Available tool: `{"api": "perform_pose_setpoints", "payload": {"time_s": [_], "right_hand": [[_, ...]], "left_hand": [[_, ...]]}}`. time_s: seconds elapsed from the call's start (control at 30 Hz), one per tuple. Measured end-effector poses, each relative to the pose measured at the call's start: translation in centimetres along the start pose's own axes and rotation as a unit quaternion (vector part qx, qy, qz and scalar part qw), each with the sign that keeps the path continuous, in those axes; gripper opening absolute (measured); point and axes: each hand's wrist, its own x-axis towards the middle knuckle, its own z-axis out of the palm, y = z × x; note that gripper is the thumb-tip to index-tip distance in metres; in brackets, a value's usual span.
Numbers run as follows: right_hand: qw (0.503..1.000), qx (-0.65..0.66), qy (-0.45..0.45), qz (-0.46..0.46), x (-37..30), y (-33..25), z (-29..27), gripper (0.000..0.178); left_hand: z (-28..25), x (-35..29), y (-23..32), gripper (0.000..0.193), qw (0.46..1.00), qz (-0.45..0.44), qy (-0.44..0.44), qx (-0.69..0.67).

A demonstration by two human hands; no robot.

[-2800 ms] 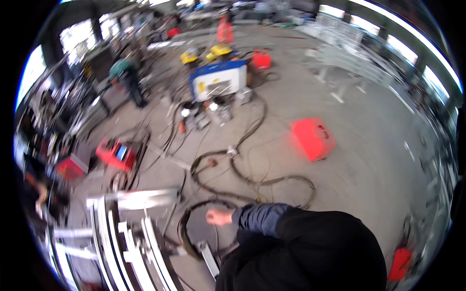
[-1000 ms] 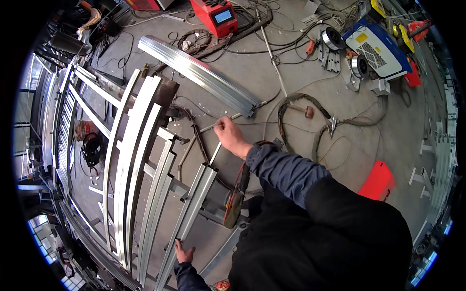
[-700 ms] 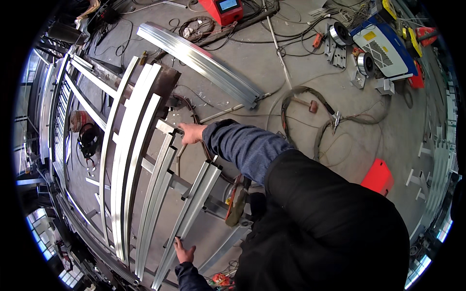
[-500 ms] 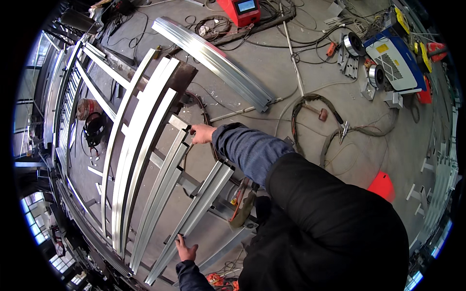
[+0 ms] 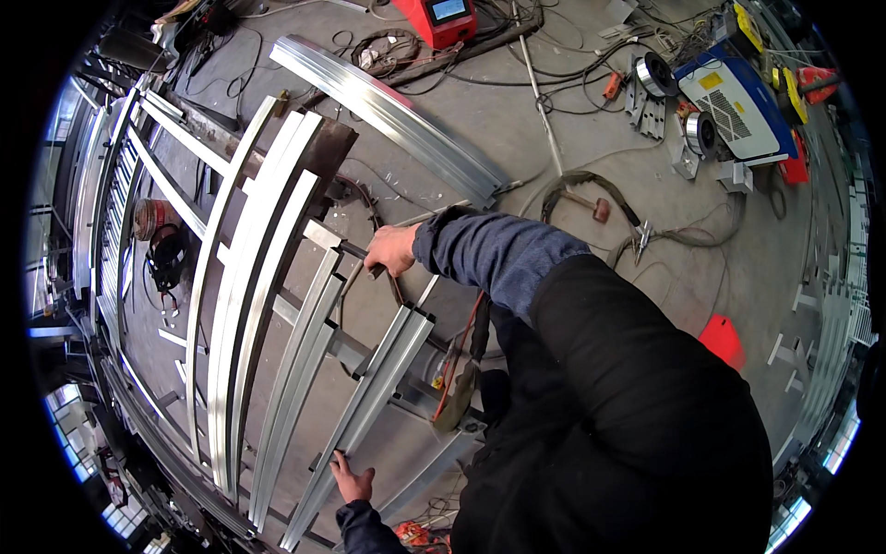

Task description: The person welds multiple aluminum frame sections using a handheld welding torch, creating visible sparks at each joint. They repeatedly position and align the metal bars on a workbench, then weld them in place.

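Note:
My right hand (image 5: 391, 251) is closed around a dark bar (image 5: 353, 249) at the end of a short silver crosspiece (image 5: 323, 234). A small brownish end shows under the fingers; the rest of what they grip is hidden. Below and to the left, my left hand (image 5: 353, 478) rests its fingertips on a long silver metal rail (image 5: 374, 383), beside a small dark clip, thumb spread apart. A paired silver rail (image 5: 297, 397) runs to the left of it. Farther left lie wider, gently curved metal profiles (image 5: 242, 314).
A loose curved profile (image 5: 388, 115) lies on the floor beyond. A red machine with a screen (image 5: 448, 20), a blue-and-white machine (image 5: 738, 111), wire spools (image 5: 655, 74), a mallet (image 5: 595, 207), coiled cables (image 5: 637, 226) and a red plate-like piece (image 5: 723, 342) stand or lie around.
My right hand has moved slightly right, off the crosspiece's end, and its fingers have closed; a dark bar now shows between hand and crosspiece. My left hand stays on the rail. The view has shifted slightly.

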Motion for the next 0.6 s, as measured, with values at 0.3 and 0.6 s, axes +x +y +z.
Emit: {"api": "perform_pose_setpoints", "payload": {"time_s": [0.3, 0.6], "right_hand": [[0.998, -0.050, -0.038, 0.022, -2.8, -4.3, 0.1, 0.041], [0.970, -0.178, -0.125, 0.111, -4.3, -2.9, 1.8, 0.029]], "left_hand": [[0.7, -0.4, -0.4, 0.124, 1.000, 0.019, 0.006, 0.002], [0.4, -0.5, -0.8, 0.125, 1.000, 0.020, -0.001, -0.012]]}}
